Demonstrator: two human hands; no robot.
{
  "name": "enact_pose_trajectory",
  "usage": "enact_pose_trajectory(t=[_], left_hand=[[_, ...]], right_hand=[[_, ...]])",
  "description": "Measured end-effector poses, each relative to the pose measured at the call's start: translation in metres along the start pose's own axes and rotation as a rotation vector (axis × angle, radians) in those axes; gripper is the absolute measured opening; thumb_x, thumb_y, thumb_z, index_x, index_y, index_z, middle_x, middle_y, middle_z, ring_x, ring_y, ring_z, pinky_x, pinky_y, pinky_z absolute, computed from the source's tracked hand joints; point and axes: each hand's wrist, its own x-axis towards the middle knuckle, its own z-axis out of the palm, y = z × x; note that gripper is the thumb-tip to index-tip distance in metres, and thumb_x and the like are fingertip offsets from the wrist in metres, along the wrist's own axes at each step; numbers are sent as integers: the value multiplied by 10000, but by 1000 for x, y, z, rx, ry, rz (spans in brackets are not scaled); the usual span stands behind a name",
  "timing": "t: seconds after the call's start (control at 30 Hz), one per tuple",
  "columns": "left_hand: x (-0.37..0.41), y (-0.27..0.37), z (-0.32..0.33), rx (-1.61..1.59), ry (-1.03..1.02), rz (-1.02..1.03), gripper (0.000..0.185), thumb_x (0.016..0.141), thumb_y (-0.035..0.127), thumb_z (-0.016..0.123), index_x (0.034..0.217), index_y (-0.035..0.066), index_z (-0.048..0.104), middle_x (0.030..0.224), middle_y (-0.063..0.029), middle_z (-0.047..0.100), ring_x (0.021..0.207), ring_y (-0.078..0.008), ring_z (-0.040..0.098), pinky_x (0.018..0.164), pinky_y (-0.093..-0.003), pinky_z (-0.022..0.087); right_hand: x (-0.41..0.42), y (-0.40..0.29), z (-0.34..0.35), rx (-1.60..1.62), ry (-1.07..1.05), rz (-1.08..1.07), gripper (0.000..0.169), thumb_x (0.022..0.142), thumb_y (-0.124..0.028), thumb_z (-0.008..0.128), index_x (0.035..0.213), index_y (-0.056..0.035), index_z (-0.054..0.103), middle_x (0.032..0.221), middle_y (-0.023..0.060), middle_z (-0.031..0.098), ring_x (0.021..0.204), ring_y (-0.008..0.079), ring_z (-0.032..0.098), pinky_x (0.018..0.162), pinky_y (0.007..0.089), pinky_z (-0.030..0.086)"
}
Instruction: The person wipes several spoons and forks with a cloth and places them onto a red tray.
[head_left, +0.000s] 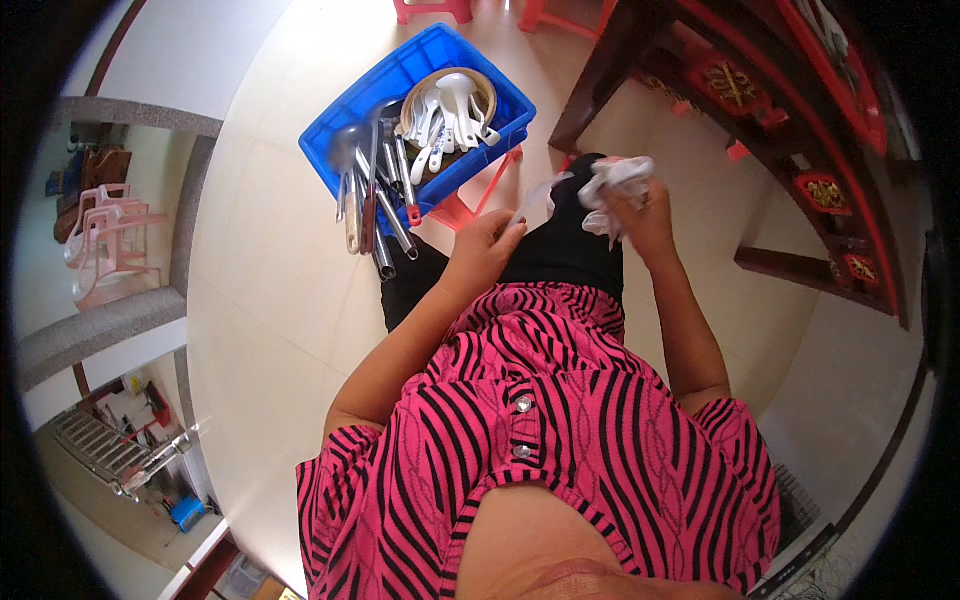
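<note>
My left hand (486, 251) grips the near end of a thin white utensil (534, 201), probably a spoon; motion blurs its shape. To the right, my right hand (651, 223) is closed on a crumpled white cloth (616, 180), apart from the utensil. Both hands are above my lap. Beyond them stands a blue plastic crate (360, 86). Inside it, a round tan-rimmed bowl (491, 86) holds several white spoons (453, 94). Metal ladles (348, 142) and other long-handled utensils lie at the crate's left, handles sticking out over the near edge.
A red plastic stool (480, 196) shows below the crate. Dark carved wooden furniture (652, 45) with red and gold panels stands at the right. Pink plastic chairs (112, 232) and a metal ladder (101, 446) are at the far left. More red stools (435, 9) stand beyond the crate.
</note>
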Motion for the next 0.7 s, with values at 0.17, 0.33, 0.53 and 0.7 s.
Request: enact_pose_trajectory(t=[0.17,0.33,0.53,0.7], left_hand=[[-3,2,2,77,-170,17,226,951,207,536,942,-5,615,650,-120,577,579,-223,564,571,-342,444],[-8,20,-12,171,-138,38,231,958,211,516,923,-6,588,653,-159,572,599,-271,574,589,-374,448],[-13,21,-13,315,-141,113,247,962,232,508,885,6,571,703,-213,576,677,-383,584,607,-433,445],[-6,21,14,195,-194,196,255,969,257,489,899,20,551,752,-237,576,734,-443,568,634,-483,437]], right_hand=[[2,-47,35,-681,-93,-530,508,696,-129,747,1176,-105,579,1080,131,637,1007,328,602,898,394,490],[14,-27,24,-492,-129,-145,302,712,-101,723,999,-73,633,948,155,663,904,327,636,784,381,508],[25,-14,2,-102,123,-30,259,775,-24,717,1019,-75,648,936,77,680,839,187,667,739,326,539],[17,23,27,931,133,422,311,876,-151,645,1166,-66,568,1017,90,648,901,177,643,770,316,540]])
